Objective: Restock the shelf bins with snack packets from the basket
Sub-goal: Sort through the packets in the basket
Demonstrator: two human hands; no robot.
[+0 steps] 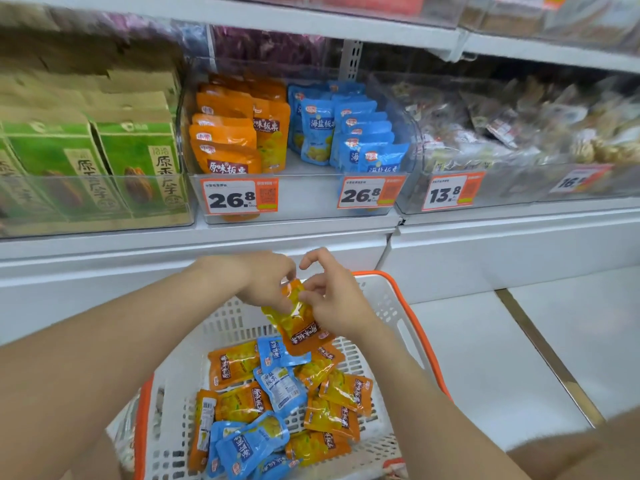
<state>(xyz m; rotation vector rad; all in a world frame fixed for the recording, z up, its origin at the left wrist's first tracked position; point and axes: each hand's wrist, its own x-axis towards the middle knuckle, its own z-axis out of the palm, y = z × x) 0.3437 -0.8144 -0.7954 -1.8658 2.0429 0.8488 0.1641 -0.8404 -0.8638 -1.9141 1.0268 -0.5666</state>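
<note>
Both hands (268, 285) (334, 304) curled, close together

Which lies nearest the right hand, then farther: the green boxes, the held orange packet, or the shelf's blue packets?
1. Held orange packet, pinched by the right hand.
2. Shelf's blue packets, straight ahead.
3. Green boxes, far left.

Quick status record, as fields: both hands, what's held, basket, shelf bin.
left hand: pinches the upper end of the held orange packet
right hand: pinches the same packet
held orange packet: raised over the basket
basket: white, orange rim; loose packets inside, orange and blue
shelf bin: orange row left, blue row right
</note>
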